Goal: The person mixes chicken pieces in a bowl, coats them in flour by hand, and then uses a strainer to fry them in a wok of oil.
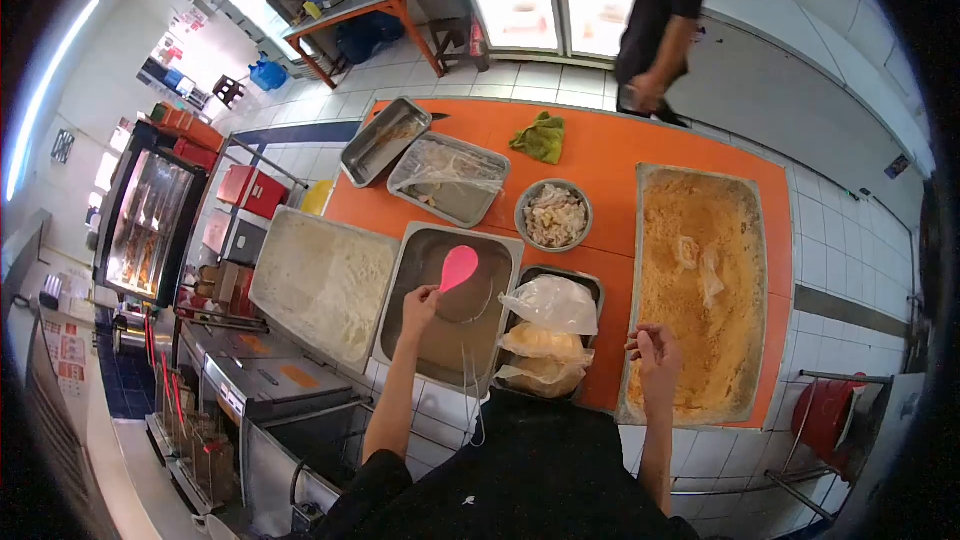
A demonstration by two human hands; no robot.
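Note:
My left hand is closed around the handle of a pink rice paddle. Its round blade is held over a deep metal pan containing thin greyish-brown liquid. My right hand hovers by the left edge of a long tray of orange-yellow breading, fingers loosely curled and apart, with nothing visible in them. Two pale coated pieces lie on the breading. Between the pans, a metal container holds plastic bags of white and yellowish contents.
Left of the liquid is a tray of pale flour. Behind stand a bowl of chopped pieces, two metal pans and a green cloth on the orange table. Another person stands beyond the table's far edge.

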